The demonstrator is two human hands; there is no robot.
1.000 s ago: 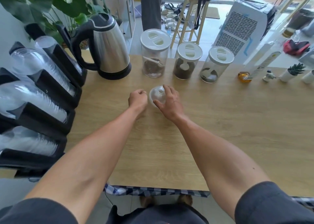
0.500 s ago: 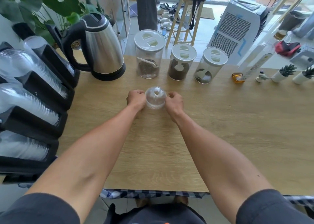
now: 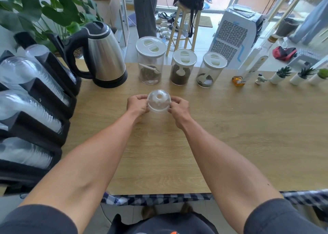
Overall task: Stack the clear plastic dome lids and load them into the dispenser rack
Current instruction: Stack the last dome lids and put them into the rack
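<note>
**Inspector:** Status of the hands?

**Assistant:** Both engaged. The left hand (image 3: 137,104) pinches the left rim of the dome lids (image 3: 159,101); the right hand (image 3: 178,107) pinches the right rim. Fingers are curled on each side. The lids sit dome up, hole on top, between the hands at mid-counter, at or just above the surface; I cannot tell which, nor how many are nested.

**Inspector:** Recommendation for this step?

**Assistant:** In my judgement, square the stack first: press evenly on opposite rims so the domes seat flush, without squeezing, since thin clear plastic will likely buckle. Then carry it level to the dispenser rack (image 3: 46,99) at the left. Its black slots already hold long rows of clear lids, so the chosen slot should be one with room; from here I cannot confirm which has any.

**Inspector:** Surface and surroundings?

**Assistant:** Light wood counter (image 3: 248,130). At the back stand a steel kettle (image 3: 104,56) with a black handle, three clear jars (image 3: 181,67) with white lids, a bottle (image 3: 252,65) and small potted succulents (image 3: 284,75). A leafy plant (image 3: 44,8) stands behind the rack. Beyond the counter: a wooden stool (image 3: 184,24) with a black bag on it, a white air cooler (image 3: 234,35), and another person's legs (image 3: 144,10).
</note>
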